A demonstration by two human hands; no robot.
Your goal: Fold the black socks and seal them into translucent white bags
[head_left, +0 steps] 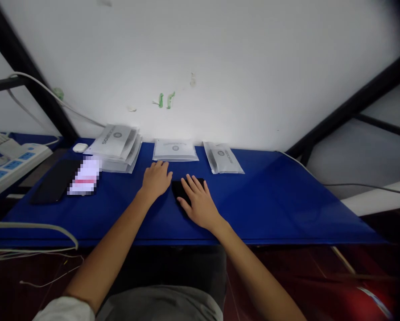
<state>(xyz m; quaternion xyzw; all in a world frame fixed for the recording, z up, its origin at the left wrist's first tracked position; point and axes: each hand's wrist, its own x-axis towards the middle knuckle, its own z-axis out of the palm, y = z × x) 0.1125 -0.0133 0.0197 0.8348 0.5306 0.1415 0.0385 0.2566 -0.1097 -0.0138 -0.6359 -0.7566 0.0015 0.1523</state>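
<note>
My right hand [200,200] lies flat with fingers spread on a flat black item [177,189], which it partly covers; its exact kind cannot be made out. To the left, my left hand [157,179] rests on the blue table [270,196], holding nothing, its fingers loosely bent and a little apart. Just beyond its fingertips lies a pale plastic pouch [175,150] with a round logo. Another pale pouch [223,158] is behind and to the right of my right hand. A stack of similar pouches [116,145] sits at the back left.
Two dark phones lie on the left: one black [55,183], the other with a lit, blurred screen [85,176]. Near the stack is a small white case [80,147]. A white power strip [17,165] with plugs and cables stands at far left. A white wall [240,80] rises behind.
</note>
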